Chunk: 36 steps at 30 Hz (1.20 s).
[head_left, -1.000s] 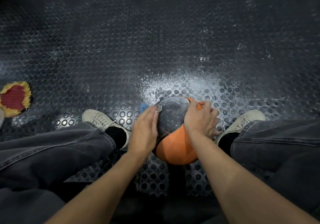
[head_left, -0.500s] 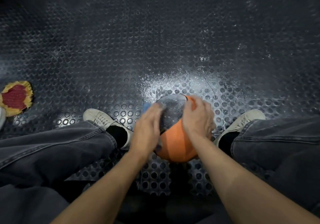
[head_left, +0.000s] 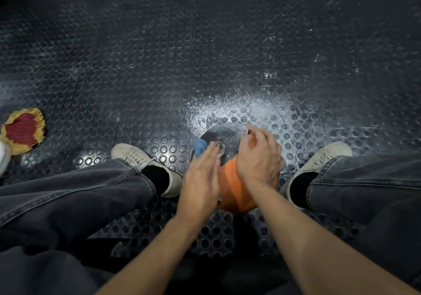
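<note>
Down on the bumpy black floor (head_left: 205,55) I count one ball (head_left: 232,187), orange with a black patch, one blue cloth (head_left: 200,146), one red and yellow rag (head_left: 22,130) and two pale shoes. The ball sits on the floor between the left shoe (head_left: 134,155) and the right shoe (head_left: 323,155), close in front of the sitting person. The left hand (head_left: 200,176) lies flat on the ball's left side. Its fingers (head_left: 210,155) are straight and close together, pressing on the black patch, and the blue cloth pokes out just past the tips. The right hand (head_left: 257,158) sits on top of the ball with its fingers (head_left: 262,137) bent round it, holding it. White dust (head_left: 227,110) is sprinkled on the floor just behind the ball. The ball is squeezed in by the shoes and legs on both sides. The floor behind it is wide open. The rag lies far off by the left edge.
</note>
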Each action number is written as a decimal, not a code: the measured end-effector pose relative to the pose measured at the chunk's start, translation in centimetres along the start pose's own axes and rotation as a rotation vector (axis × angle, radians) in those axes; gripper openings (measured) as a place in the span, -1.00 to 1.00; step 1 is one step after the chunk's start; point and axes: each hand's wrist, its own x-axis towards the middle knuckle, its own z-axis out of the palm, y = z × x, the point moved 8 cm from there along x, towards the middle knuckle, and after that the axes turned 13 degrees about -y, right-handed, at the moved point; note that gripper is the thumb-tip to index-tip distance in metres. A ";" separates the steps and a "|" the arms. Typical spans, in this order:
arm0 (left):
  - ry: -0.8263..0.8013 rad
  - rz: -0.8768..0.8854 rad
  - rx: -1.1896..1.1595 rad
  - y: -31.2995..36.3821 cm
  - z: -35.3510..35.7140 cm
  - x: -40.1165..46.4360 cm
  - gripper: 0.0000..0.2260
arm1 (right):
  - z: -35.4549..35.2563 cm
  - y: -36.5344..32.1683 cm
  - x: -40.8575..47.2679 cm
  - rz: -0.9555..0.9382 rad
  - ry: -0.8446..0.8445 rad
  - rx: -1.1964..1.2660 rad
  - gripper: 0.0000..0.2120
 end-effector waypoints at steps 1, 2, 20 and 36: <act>-0.011 0.042 -0.001 -0.1 0.0 -0.2 -0.70 | -0.2 0.1 0.4 -0.015 -0.021 0.008 -0.65; -0.003 0.014 -0.010 -0.8 -0.5 0.6 -0.71 | -0.1 0.1 0.6 -0.035 -0.041 0.013 -0.64; -0.172 0.163 0.045 0.9 -0.4 0.9 -0.70 | -0.6 0.6 0.8 0.009 0.020 0.077 -0.65; 0.089 -0.388 0.314 -5.5 -8.4 5.8 -0.80 | -0.1 0.3 0.5 -0.072 0.027 0.064 -0.67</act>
